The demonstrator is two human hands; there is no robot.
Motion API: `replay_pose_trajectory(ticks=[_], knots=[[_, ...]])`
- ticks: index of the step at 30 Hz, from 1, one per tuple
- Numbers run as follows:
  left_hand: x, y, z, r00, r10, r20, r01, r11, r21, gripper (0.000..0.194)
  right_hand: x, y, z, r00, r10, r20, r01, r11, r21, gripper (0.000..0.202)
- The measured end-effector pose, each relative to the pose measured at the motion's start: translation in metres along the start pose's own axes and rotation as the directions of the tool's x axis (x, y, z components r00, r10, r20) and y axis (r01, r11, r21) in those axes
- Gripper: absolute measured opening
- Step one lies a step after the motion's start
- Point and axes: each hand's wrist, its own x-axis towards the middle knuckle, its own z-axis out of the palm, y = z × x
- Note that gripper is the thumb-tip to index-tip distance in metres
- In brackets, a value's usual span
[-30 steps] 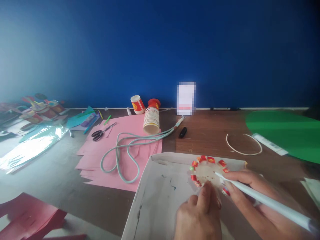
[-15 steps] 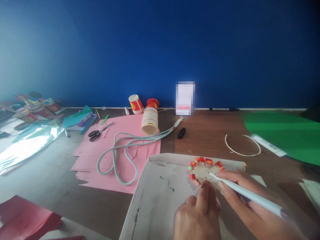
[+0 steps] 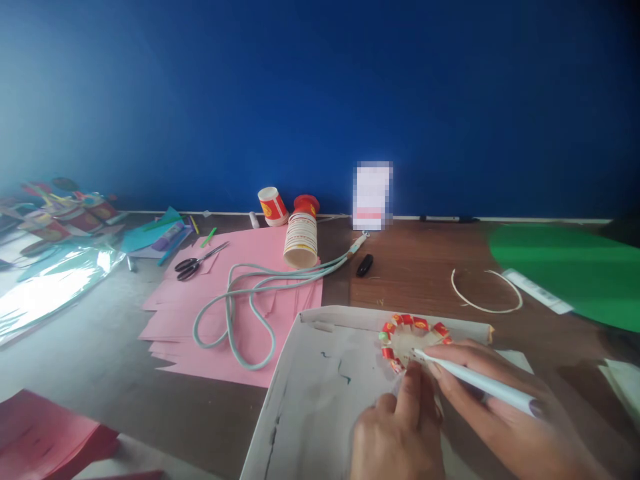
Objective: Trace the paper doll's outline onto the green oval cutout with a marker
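A cut paper cup, its red-and-white rim strips folded outward around a pale round base, lies on the white board. My left hand presses its near edge with the fingertips, the fingers held close together. My right hand grips a white pen between thumb and fingers, the pen slanting down to the left. The pen's tip is on or just over the cup's base, near small dark marks; exact contact I cannot tell. The lower right of the cup is hidden behind my fingers.
Beyond the board lie a pale cord, pink sheets, scissors and a black cap. Stacked paper cups rest near the blue wall. To the right are a thin ring strip and green sheet.
My right hand and the pen have shifted slightly left and down across the cup's base. My left hand stays pressed at the cup's near edge.
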Motion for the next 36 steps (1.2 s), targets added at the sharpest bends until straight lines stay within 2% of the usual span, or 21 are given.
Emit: replay_pose_trajectory(ticks=[6, 14, 20, 26, 36], knots=[[-0.002, 0.004, 0.006, 1.0, -0.022, -0.012, 0.022, 1.0, -0.006, 0.053, -0.001, -0.001, 0.0, 0.999, -0.045, -0.014, 0.046, 0.999, 0.028, 0.013], [0.002, -0.003, -0.009, 0.999, 0.033, 0.006, -0.033, 0.999, -0.011, 0.048, 0.004, 0.0, 0.002, 0.999, -0.032, -0.044, 0.033, 0.999, 0.022, 0.013], [0.0, -0.003, -0.006, 1.0, 0.011, 0.007, -0.011, 1.0, -0.001, 0.037, 0.002, 0.0, 0.002, 0.999, -0.019, -0.029, 0.02, 1.0, 0.018, 0.014], [-0.001, 0.0, -0.005, 0.999, -0.032, 0.014, 0.033, 0.999, -0.031, 0.046, 0.003, 0.0, 0.003, 0.999, -0.03, -0.044, 0.031, 0.999, 0.018, 0.014], [-0.004, -0.001, -0.003, 0.999, -0.047, 0.021, 0.048, 0.998, -0.046, 0.047, 0.002, 0.0, 0.004, 0.999, -0.012, -0.038, 0.013, 1.0, 0.017, 0.014]])
